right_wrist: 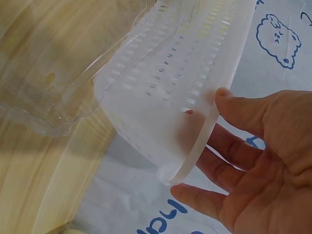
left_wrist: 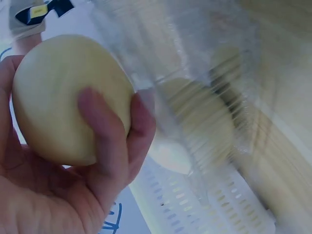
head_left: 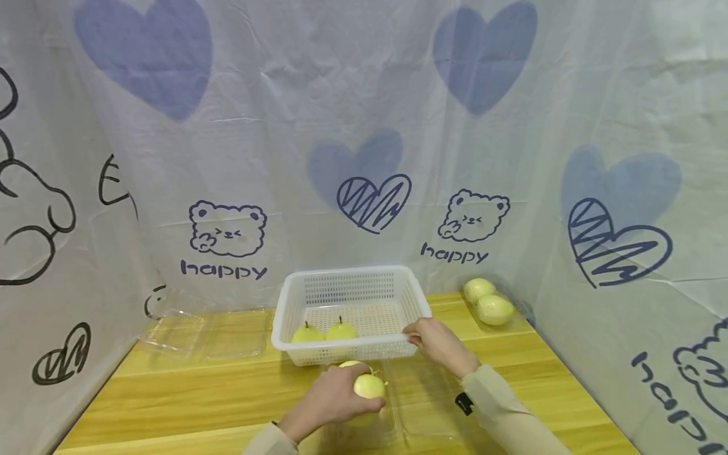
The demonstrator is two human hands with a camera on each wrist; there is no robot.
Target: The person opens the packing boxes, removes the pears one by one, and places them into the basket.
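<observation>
Left hand [head_left: 332, 393]: curled round 1 pear [head_left: 370, 386] | right hand [head_left: 439, 342]: grips white basket rim [head_left: 375, 343]

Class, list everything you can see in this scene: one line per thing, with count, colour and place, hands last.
Basket: one, white, mid-table near the back
Pears in the basket: two visible, yellow-green, near its front wall
Held pear: one, pale yellow, in the left hand
Partly hidden pear: one, yellow, just beyond the held pear
Back pears: two, yellow, back right
Plastic containers: at least two, clear, back left and front
Table: one, yellow wood, below everything
Sheeting: whitish with blue and black drawings, around the table
Sleeves: two, beige, front
Left hand: one, front centre
Right hand: one, at the basket's rim
</observation>
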